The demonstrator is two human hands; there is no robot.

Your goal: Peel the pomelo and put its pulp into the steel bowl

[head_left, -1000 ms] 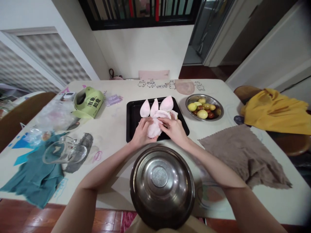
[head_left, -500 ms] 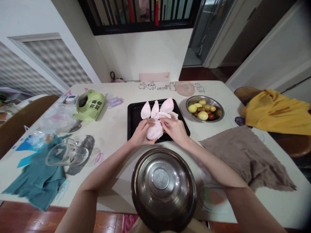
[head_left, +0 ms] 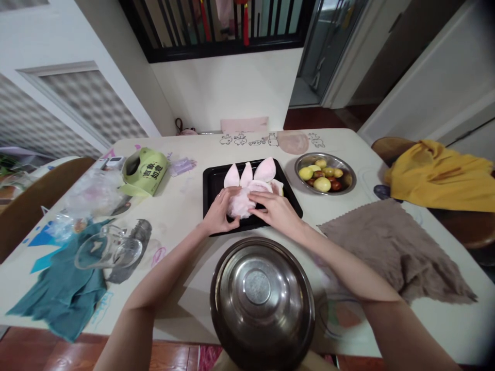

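A pale pink towel folded into a rabbit shape, with ear-like flaps pointing away from me, lies in a black tray at the table's middle. My left hand cups the towel's left side with fingers curled against it. My right hand presses on the bundle from the right, fingers over its top. Both hands grip the rolled body of the towel.
An empty steel bowl stands at the near edge. A steel bowl of fruit, a brown cloth and yellow fabric lie right. Left are a teal cloth, a glass pitcher, plastic bags and a green tissue pack.
My hands have closed tighter on the towel's body, squeezing it into a rounder bundle. The view shifted slightly; nothing else on the table moved.
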